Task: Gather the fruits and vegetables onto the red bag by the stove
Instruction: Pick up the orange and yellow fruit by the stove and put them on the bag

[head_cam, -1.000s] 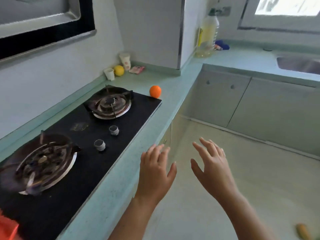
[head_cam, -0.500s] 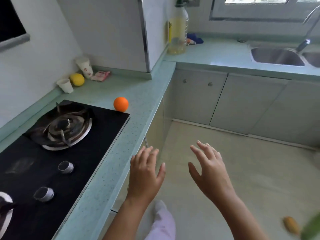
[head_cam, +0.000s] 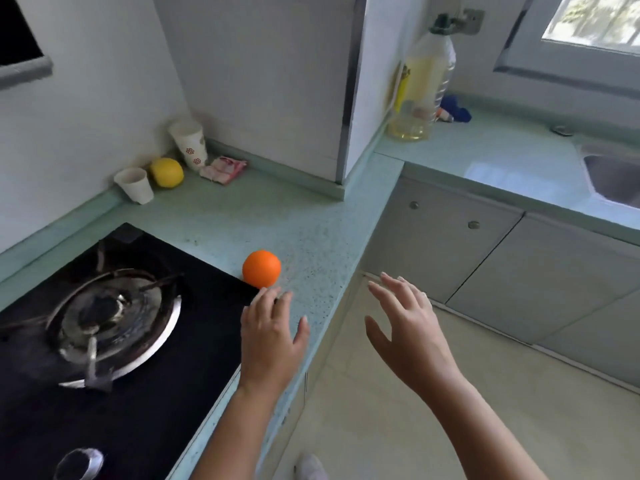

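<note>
Targeting the orange (head_cam: 261, 269) sitting at the stove's (head_cam: 166, 393) far right corner, hovering the left hand (head_cam: 270, 337) spread open just short of it, holding the right hand (head_cam: 405, 327) likewise empty off the stove's front. Seemingly just starting, leaving the lemon (head_cam: 167, 172) behind the stove ungathered, seeing no red bag.

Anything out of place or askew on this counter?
The orange sits loose on the counter against the hob corner; the lemon lies by the wall between a small cup and a taller cup, which looks tilted. No spill or damage shows.

Stove (head_cam: 194, 341) blurred, cut off left; sink (head_cam: 616, 178) cut off right.
</note>
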{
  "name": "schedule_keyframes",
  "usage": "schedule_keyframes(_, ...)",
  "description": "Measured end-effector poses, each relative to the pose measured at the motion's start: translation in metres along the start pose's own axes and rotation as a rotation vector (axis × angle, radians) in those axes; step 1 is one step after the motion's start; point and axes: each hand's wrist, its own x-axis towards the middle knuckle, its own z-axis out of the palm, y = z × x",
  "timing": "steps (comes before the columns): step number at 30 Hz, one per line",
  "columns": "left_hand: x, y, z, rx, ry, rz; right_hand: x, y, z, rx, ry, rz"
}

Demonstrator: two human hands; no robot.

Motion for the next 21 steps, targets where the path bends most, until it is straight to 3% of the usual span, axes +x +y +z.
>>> schedule_keyframes(15,0.077,-0.049,0.037,0.163,-0.091,-0.193,0.122,-0.004,0.073,0.064,-0.201,-0.206)
schedule_keyframes(21,0.104,-0.061,0.066,0.272,-0.174,-0.361,0.189,0.003,0.112,0.12,-0.326,-0.358)
